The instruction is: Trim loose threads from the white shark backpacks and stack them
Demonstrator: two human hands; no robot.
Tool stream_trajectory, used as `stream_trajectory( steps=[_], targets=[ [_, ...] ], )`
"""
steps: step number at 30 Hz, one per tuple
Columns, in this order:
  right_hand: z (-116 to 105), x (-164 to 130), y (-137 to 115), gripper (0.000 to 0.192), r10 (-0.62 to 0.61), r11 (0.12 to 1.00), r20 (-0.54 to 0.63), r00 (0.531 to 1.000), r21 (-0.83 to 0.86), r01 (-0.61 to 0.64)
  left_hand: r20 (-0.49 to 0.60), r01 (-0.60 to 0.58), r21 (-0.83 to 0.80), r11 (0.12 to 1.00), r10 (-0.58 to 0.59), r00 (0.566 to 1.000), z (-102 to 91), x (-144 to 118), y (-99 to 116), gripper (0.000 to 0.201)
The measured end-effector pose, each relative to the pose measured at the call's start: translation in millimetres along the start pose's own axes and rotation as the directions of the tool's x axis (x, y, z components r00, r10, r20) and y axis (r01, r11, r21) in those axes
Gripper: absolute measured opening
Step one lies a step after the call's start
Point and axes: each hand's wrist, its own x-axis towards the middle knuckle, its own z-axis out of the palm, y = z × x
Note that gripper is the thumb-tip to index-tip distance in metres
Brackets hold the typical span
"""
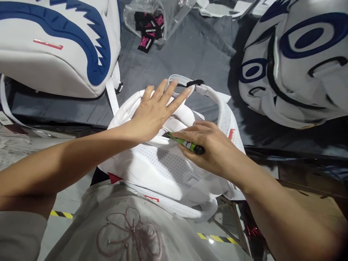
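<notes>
A white backpack (pixel 163 163) lies in front of me at the table's near edge, its padded, dotted back panel and straps towards me. My left hand (pixel 154 112) rests flat on its upper part, fingers spread. In my right hand (pixel 209 145) is a green marker pen (pixel 187 144) with a black end, gripped between thumb and fingers. Its tip points left at the white fabric, close to my left wrist. Whether the tip touches is hard to make out. A white strap (pixel 214 96) with a black buckle (pixel 195 83) loops above my right hand.
A white backpack with a blue jagged pattern (pixel 95 54) stands at the left. More white bags with blue eye shapes (pixel 301 47) are at the right. A clear plastic bag (pixel 171 14) holding black and pink tags (pixel 149 29) lies at the back. Dark sheeting (pixel 201 47) covers the table.
</notes>
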Motion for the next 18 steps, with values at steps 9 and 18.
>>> stream_trajectory(
  steps=[9,18],
  targets=[
    [9.2,8.6,-14.7,0.027,0.054,0.991,-0.042,0.998,-0.118,-0.059,0.041,-0.007,-0.006,1.000,0.008,0.999,-9.6,0.1,0.6,0.093],
    [9.7,17.5,-25.8,0.028,0.127,0.986,-0.016,0.992,-0.107,-0.128,0.036,-0.028,0.076,0.997,0.025,0.999,-7.5,-2.6,-2.7,0.091]
  ],
)
